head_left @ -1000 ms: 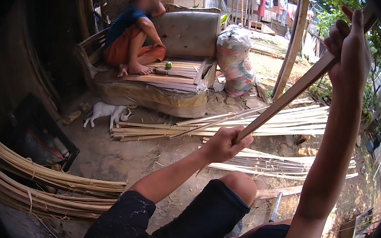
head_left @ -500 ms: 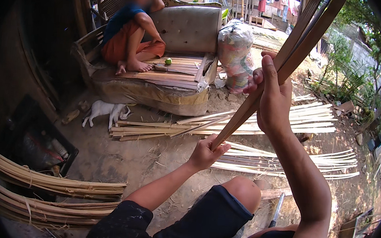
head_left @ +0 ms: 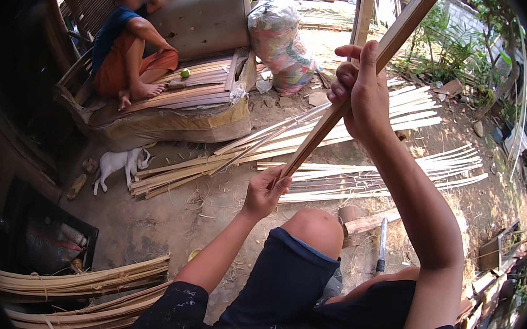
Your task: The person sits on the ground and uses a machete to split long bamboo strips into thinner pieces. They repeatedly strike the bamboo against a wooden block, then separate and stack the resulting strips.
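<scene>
A long brown bamboo strip (head_left: 311, 142) slants up from my lap toward the top right. Its lower end is in my left hand (head_left: 265, 193), with the fingers closed round it. Higher up, my right hand (head_left: 364, 98) is closed on the same strip, the index finger partly raised. A second bamboo piece (head_left: 363, 16) stands nearly upright just beyond my right hand; its lower end is hidden there. Below my hands, a long blade with a dark handle (head_left: 381, 264) lies beside my bent knee, against a piece of wood (head_left: 372, 222).
Pale bamboo strips (head_left: 406, 108) lie spread on the ground ahead, and tied bundles (head_left: 84, 283) sit at lower left. A white cat (head_left: 116, 167) lies near a worn sofa (head_left: 213, 25), where a person (head_left: 132, 53) sits by a green fruit (head_left: 185, 73). A stuffed plastic sack (head_left: 280, 44) stands beside it.
The two bamboo pieces, close together before, now stand apart at their upper ends. My left hand sits a little higher and further left in view. The whole view has turned to the right.
</scene>
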Available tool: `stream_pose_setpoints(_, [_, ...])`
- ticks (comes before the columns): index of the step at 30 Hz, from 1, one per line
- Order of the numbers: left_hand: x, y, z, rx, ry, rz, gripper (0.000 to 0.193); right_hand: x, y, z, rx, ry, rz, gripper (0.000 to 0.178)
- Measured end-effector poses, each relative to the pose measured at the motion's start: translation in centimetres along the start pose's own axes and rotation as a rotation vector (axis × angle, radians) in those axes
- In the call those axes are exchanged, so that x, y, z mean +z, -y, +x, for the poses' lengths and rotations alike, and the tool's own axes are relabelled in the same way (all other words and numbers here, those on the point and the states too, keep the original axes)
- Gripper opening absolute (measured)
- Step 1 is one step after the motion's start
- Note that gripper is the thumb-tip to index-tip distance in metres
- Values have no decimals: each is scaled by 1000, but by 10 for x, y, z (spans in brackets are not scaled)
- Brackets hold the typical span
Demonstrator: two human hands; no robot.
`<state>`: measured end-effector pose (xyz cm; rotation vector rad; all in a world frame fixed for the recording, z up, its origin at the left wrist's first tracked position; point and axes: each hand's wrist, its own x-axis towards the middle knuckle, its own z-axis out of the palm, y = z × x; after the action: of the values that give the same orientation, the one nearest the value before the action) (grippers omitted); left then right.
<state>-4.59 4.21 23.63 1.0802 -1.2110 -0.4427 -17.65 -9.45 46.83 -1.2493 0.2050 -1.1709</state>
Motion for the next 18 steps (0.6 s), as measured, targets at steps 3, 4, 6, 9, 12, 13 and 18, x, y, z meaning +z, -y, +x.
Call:
stream_pose_setpoints(3, [6, -7, 3, -90, 81, -59, 33, -15, 9, 0, 3, 0, -16, 71])
stream_pose_setpoints(4, [8, -12, 7, -80, 84, -68, 33, -19, 12, 0, -7, 4, -6, 71])
stream_pose_setpoints(6, [11, -25, 15, -58, 86, -85, 33, -30, 16, 3, -25, 2, 2, 75])
stream_pose_setpoints(9, [2, -35, 26, -71, 146, -76, 36, -42, 22, 9, -57, -88, -65, 77])
stream_pose_setpoints(12, [-3, -40, 29, -102, 114, -85, 35, -56, 21, 11, -7, -84, -66, 75])
stream_pose_setpoints(13, [-8, -44, 30, -116, 105, -76, 34, -56, 21, 10, 20, -91, -54, 75])
stream_pose_setpoints(18, [-8, -80, 38, -35, 126, 260, 30, -80, 23, 9, -21, -141, -65, 75])
